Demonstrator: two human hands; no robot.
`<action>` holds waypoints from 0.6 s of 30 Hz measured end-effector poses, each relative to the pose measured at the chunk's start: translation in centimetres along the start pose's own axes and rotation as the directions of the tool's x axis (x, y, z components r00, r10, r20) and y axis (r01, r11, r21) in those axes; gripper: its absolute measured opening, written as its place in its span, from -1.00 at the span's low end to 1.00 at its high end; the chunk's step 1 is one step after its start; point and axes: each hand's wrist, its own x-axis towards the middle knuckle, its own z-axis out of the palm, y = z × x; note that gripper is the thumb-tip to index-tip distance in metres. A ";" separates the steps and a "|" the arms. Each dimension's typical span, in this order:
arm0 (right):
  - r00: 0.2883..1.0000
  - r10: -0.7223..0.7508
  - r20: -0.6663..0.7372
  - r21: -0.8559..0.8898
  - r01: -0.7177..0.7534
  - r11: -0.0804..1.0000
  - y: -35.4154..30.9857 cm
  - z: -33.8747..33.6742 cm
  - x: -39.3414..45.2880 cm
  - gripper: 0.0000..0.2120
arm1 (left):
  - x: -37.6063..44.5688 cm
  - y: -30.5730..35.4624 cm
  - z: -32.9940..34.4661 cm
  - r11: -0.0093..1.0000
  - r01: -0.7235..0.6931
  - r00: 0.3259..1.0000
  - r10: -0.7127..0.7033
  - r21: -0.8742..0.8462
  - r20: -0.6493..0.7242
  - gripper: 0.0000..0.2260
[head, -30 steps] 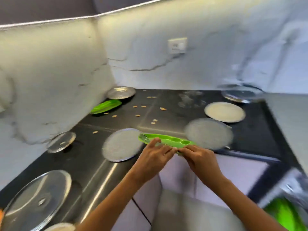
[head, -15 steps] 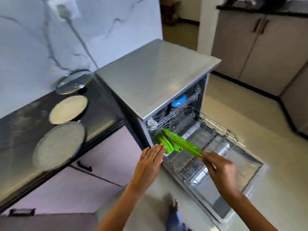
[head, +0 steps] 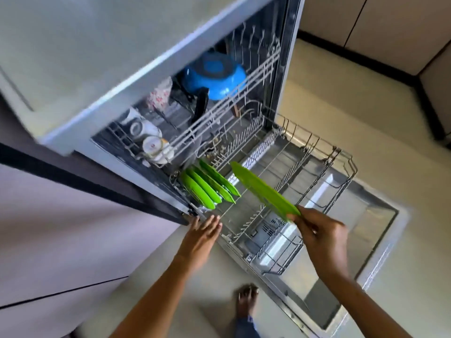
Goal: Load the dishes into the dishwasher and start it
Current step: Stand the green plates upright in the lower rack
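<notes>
My right hand (head: 319, 237) pinches the near edge of a green plate (head: 264, 191), held edge-up over the pulled-out lower rack (head: 317, 198) of the open dishwasher (head: 136, 76). Several green plates (head: 207, 189) stand upright in the rack's left end. My left hand (head: 202, 235) hovers with straight fingers at the rack's near left corner and holds nothing. In the upper rack lie a blue pan (head: 214, 74) and white cups (head: 151, 142).
The dishwasher door (head: 366, 259) lies open flat over the floor to the right. A dark counter edge (head: 85, 186) runs on the left above pale cabinet fronts (head: 61, 252). My bare foot (head: 246, 298) stands beside the door. More cabinets (head: 390, 32) line the far wall.
The view swung from the counter to the dishwasher. The green plate went from both hands to my right hand alone, and now hangs over the lower rack. My left hand dropped towards the rack corner.
</notes>
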 end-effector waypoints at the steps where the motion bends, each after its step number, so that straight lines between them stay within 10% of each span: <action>1: 1.000 0.004 0.010 0.000 -0.004 1.000 1.1 1.1 1.0 -0.86 | 1.0 0.2 0.5 1.000 -0.008 0.999 0.007 0.018 0.041 -0.30; 18: 0.959 0.196 0.206 0.035 -0.207 0.978 8.7 11.8 11.3 -0.85 | 6.6 -0.6 4.6 0.987 -0.161 0.928 0.156 -0.013 0.338 -0.39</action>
